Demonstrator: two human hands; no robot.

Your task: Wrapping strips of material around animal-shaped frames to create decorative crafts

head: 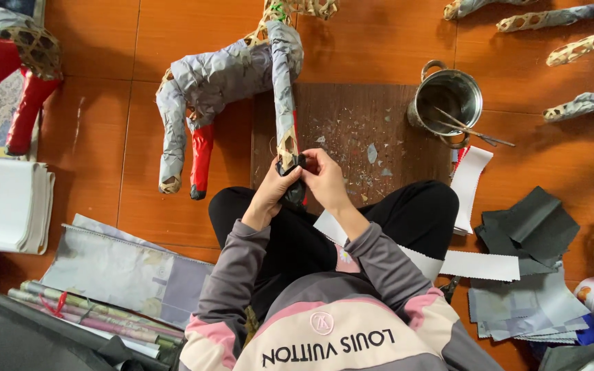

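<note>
Gripping the figure's leg (pixel 284 103), both hands (pixel 273 184) (pixel 322 177) close on black paper (pixel 295 184) at its foot. A metal pot (pixel 446 98) on the floor holds thin sticks (pixel 472 130). Black sheets (pixel 527 227) lie right.

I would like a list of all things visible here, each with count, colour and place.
paper-covered animal frame: one, grey with a red leg, centre top
black paper piece: one, on the frame's leg, between both hands
wooden board: one, brown, on the floor
metal pot: one, silver, right of the board
black sheets: several, right
white strips: two, right
white paper stack: one, left
rolled papers: several, bottom left
left hand: on the leg
right hand: on the leg
</note>
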